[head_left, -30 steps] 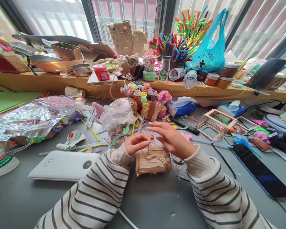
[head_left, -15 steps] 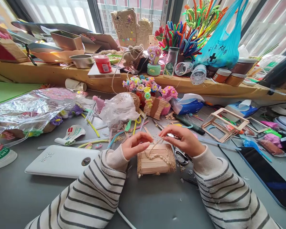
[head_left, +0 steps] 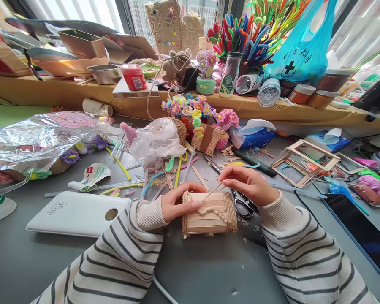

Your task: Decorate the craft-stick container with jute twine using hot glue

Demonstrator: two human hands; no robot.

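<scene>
A small box made of craft sticks [head_left: 209, 228], its ends wrapped in twine, lies on the grey table in front of me. Across its top runs a braided piece of twine [head_left: 215, 211] in a curve. My left hand [head_left: 180, 202] grips the box at its left end, thumb on top, the other fingers partly hidden behind it. Above the right part of the box, my right hand [head_left: 245, 183] pinches the loose end of the twine between thumb and fingertips. Scissors [head_left: 240, 204] lie beside the box, partly under my right hand.
A white power bank [head_left: 72, 213] lies to the left and a dark phone [head_left: 357, 228] to the right. Behind are a plastic bag [head_left: 158, 141], a tissue pack [head_left: 255, 135], loose craft sticks, pipe cleaners and a stick frame [head_left: 304, 162]. A crowded ledge [head_left: 129, 104] runs along the back.
My left hand has come down from the twine onto the left end of the box. My right hand keeps its pinch on the twine, drawn slightly right.
</scene>
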